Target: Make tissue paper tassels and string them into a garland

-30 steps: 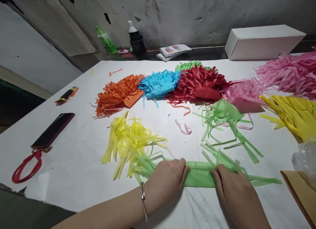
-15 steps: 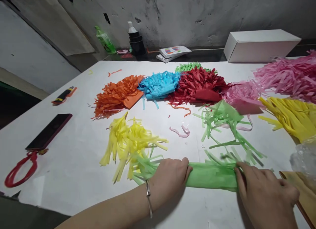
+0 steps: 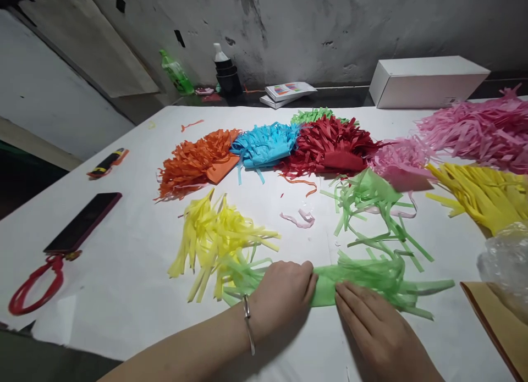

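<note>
Green fringed tissue paper [image 3: 324, 292] lies flat near the front of the table, its cut strips spreading out at both ends. My left hand [image 3: 282, 291], with a silver bracelet [image 3: 248, 321] at the wrist, is closed on the sheet's left part. Stretched out and side by side, the fingers of my right hand [image 3: 381, 333] press on the uncut band just right of it. Yellow fringed tissue paper [image 3: 220, 233] lies beyond my left hand, partly meeting the green strips. Another green tissue piece [image 3: 377, 189] rests farther back.
Orange [image 3: 193, 162], blue [image 3: 266, 143], dark red [image 3: 330, 145] and pink [image 3: 402, 159] fringed bundles line the back. At left are a phone [image 3: 82, 222] and a cutter [image 3: 106, 163]. Right holds yellow fringe [image 3: 487, 198], clear plastic [image 3: 505, 261] and a brown folder [image 3: 495, 327]. A white box [image 3: 429, 82] stands behind.
My right hand has slid left along the green tissue, nearer my left hand, its fingers now flat. The right-hand green strips now stretch out to the right. My left hand stays in place.
</note>
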A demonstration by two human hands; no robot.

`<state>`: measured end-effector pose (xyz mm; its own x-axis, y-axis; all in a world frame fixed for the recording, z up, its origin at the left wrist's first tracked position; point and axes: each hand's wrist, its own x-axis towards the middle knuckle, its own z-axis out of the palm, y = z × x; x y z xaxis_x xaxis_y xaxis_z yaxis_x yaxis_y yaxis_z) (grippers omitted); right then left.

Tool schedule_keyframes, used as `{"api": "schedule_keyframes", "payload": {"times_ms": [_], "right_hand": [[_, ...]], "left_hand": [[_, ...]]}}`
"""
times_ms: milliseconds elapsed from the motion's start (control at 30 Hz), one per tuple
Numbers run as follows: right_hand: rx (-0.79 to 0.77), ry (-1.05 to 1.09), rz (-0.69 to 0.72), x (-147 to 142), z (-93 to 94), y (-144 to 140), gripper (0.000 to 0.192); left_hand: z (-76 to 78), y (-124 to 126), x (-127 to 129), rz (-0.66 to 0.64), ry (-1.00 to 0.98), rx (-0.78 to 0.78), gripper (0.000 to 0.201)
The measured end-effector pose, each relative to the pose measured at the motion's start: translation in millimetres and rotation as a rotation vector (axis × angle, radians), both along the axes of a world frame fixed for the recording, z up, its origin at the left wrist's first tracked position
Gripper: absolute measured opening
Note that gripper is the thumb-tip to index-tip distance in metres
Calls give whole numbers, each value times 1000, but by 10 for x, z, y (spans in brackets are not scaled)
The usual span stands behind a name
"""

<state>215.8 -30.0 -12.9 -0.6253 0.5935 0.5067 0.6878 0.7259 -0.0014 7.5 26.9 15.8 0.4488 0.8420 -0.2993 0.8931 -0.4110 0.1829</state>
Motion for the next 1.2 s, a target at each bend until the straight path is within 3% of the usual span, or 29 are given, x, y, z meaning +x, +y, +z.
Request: {"api": "schedule_keyframes", "payload": {"times_ms": [100,200,300,400,533,667,800,967,1200], "right_hand": [[34,17,-11,-73,-80,13,42],[45,72,-40,-70,-100,11,37],[9,162,-69,-77,-84,-6,28],[-79,258,-67,-106,-63,-41,18],[-56,227,-60,-87,-82,-113,34],[-41,89,3,142,-124,-227,39],[-88,-10,19,342,-156,-335,30],[-232,186,-366,145,-155,-297,25],[-221,55,-534,25,-91,-125,33]], "left_hand": [[67,-70,-53,15,-94,70,20],[98,-184,-101,-116,-232,253,31],[20,-276,-116,-278,-295,340,22],[-97,-308,-108,-341,-340,375,9],[-138,-330,-127,-437,-390,399,15],[-145,-434,-177,-554,-386,365,11],[-223,-548,-174,-400,-441,360,16],[-236,-548,-92,-115,-290,367,25],[-232,-484,-33,-38,-185,378,23]]}}
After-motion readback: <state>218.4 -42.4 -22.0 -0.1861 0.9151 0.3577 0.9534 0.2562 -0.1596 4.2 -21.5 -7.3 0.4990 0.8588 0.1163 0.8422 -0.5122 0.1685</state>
